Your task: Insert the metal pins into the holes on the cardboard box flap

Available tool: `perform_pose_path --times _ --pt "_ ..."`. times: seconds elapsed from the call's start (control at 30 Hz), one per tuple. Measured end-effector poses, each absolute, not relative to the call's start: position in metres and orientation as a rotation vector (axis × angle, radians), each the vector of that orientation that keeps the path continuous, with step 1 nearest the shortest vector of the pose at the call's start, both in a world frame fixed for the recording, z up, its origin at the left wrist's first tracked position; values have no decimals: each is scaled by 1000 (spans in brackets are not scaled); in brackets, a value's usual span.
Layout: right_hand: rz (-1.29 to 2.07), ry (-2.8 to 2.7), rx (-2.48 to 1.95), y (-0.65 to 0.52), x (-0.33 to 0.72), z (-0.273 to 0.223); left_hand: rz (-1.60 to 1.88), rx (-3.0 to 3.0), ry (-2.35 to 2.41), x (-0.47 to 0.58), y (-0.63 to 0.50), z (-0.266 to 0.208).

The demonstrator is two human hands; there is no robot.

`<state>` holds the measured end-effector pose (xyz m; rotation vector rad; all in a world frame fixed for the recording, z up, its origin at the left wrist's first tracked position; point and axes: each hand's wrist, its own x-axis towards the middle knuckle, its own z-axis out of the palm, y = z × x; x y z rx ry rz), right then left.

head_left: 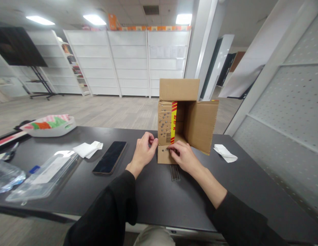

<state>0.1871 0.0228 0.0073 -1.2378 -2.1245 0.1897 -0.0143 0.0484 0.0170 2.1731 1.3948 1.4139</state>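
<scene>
A cardboard box (164,133) stands on the dark table with its opening toward me. Many grey nail heads (162,125) dot its left front panel, beside a yellow and red tape strip (174,123). On the lower flap, my right hand (183,155) pinches at a nail (167,149), whose shaft is hidden. My left hand (144,150) is at the box's left edge, fingers loosely curled and thumb apart, with nothing visible in it. Several long nails (175,173) lie side by side on the table below the flap.
Left of my hands lie a phone (110,158), white tissues (88,149), a clear plastic case (50,176) and a plastic bottle (7,176). A white basket (50,131) stands at the back left. Another folded tissue (224,153) lies right of the box, near a perforated panel (289,102).
</scene>
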Motion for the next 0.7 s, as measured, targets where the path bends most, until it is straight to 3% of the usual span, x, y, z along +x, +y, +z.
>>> perform_pose_path --times 0.7 --pt "176 -2132 -1300 21 187 9 1413 2175 1390 -15 49 15"
